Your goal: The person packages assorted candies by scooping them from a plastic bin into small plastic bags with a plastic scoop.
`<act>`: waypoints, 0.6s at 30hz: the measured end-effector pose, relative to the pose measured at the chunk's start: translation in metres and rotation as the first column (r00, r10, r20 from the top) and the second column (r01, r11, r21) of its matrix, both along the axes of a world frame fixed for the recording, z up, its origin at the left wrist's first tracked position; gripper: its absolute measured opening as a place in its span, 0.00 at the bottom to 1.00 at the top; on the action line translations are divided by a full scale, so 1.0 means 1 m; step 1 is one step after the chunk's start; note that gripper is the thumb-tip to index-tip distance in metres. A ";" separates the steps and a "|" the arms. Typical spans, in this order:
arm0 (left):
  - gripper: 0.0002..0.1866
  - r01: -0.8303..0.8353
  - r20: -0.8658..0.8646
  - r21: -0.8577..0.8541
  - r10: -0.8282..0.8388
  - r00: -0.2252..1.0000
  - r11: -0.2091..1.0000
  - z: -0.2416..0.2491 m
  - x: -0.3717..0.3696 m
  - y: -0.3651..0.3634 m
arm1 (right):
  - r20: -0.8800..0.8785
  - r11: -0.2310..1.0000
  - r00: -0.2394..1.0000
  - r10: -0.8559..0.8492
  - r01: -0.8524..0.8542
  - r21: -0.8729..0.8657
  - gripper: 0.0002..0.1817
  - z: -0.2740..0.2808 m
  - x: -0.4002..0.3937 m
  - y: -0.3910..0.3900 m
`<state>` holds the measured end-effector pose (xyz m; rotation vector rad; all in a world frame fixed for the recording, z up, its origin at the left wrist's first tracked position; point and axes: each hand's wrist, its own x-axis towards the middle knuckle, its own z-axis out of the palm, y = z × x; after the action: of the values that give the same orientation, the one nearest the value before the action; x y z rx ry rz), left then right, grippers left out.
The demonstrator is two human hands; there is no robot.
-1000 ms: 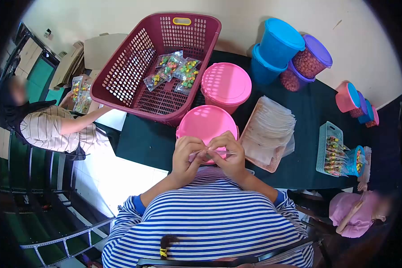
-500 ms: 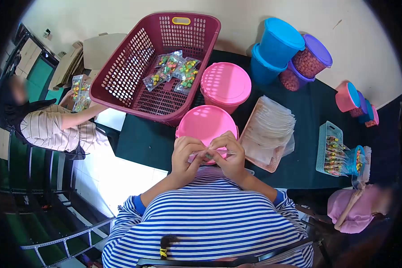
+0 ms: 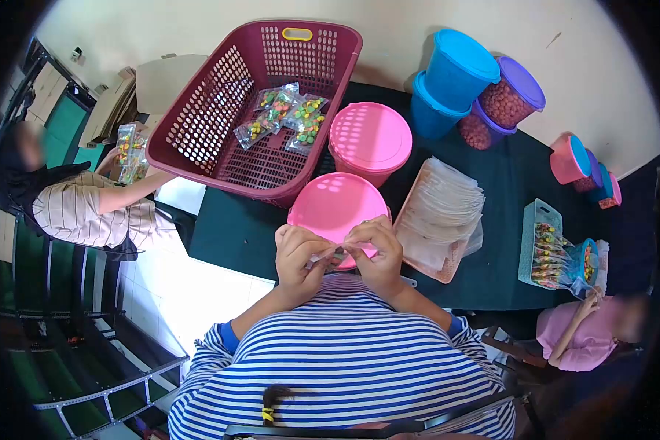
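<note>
Close to my body, my left hand (image 3: pixel 298 258) and my right hand (image 3: pixel 375 257) meet with fingertips pinched on a small clear plastic bag (image 3: pixel 338 254). Most of the bag is hidden by my fingers, so its contents are hard to make out. Directly beyond them is a round pink lid (image 3: pixel 337 202) on a tub. To the right of my right hand, an orange tray (image 3: pixel 447 273) holds a fanned stack of clear plastic bags (image 3: pixel 444 202).
A maroon basket (image 3: pixel 198 172) holds several candy packets (image 3: pixel 275 114). Behind stand another pink tub (image 3: pixel 370 139), blue tubs (image 3: pixel 458 66) and purple-lidded tubs (image 3: pixel 513 95). A teal basket (image 3: pixel 528 246) of packets stands right. Co-workers sit left (image 3: pixel 95 209) and right (image 3: pixel 576 337).
My left hand has shifted slightly left, and my fingertips are a little further apart on the bag. The right co-worker's arm has moved up towards the teal basket.
</note>
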<state>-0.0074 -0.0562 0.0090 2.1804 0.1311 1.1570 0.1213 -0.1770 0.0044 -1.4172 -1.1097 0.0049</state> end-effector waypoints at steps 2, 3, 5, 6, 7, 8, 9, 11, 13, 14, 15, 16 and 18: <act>0.06 -0.003 -0.003 0.026 0.003 1.000 1.000 0.002 0.000 0.000 | 0.011 1.000 1.000 -0.020 0.020 -0.005 0.07 -0.001 0.001 0.000; 0.06 -0.003 -0.003 0.025 0.003 1.000 1.000 0.001 0.000 0.000 | 0.011 1.000 1.000 -0.019 0.020 -0.005 0.07 -0.002 0.001 0.000; 0.05 -0.001 0.007 0.025 0.001 1.000 1.000 0.001 0.000 0.000 | 0.015 0.999 0.999 -0.036 0.036 -0.005 0.07 -0.002 0.001 0.000; 0.05 -0.002 0.008 0.025 0.002 1.000 1.000 0.001 0.000 0.000 | 0.016 0.999 0.999 -0.036 0.036 -0.005 0.07 -0.003 0.002 -0.001; 0.05 0.000 0.004 0.023 0.000 1.000 1.000 0.000 -0.001 0.000 | -0.006 0.999 0.999 -0.037 0.037 -0.011 0.07 -0.003 0.002 -0.001; 0.06 0.002 0.000 0.021 -0.002 1.000 1.000 0.001 -0.001 0.000 | -0.028 0.999 0.999 -0.040 0.039 -0.018 0.08 -0.003 0.001 -0.001; 0.06 0.002 0.000 0.020 -0.002 1.000 1.000 0.001 -0.001 0.000 | -0.028 0.999 0.999 -0.039 0.039 -0.018 0.08 -0.005 0.001 -0.001; 0.06 0.000 0.006 0.026 0.000 1.000 1.000 0.002 -0.001 0.000 | -0.056 0.998 0.997 -0.052 0.051 -0.023 0.08 -0.007 0.002 -0.002; 0.06 -0.004 0.008 0.029 0.004 1.000 1.000 0.003 -0.002 -0.001 | -0.030 0.998 0.998 -0.061 0.060 -0.029 0.07 -0.005 0.003 -0.001; 0.06 -0.008 0.011 0.032 0.007 1.000 0.999 0.004 -0.002 -0.001 | -0.003 0.997 0.997 -0.071 0.071 -0.035 0.07 -0.004 0.004 -0.001; 0.06 -0.008 0.011 0.031 0.007 1.000 0.999 0.003 -0.002 0.000 | -0.004 0.997 0.997 -0.071 0.071 -0.036 0.07 -0.005 0.005 -0.001; 0.05 -0.009 0.013 0.032 0.008 1.000 0.999 0.002 -0.003 0.000 | -0.001 0.996 0.997 -0.079 0.079 -0.029 0.07 -0.007 0.005 -0.001; 0.05 -0.010 0.015 0.033 0.009 1.000 0.999 0.000 -0.003 0.001 | 0.001 0.996 0.996 -0.087 0.087 -0.022 0.07 -0.010 0.007 0.000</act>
<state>-0.0102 -0.0554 0.0092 2.2022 0.1169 1.1881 0.1278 -0.1773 -0.0056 -1.4841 -1.0501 -0.0449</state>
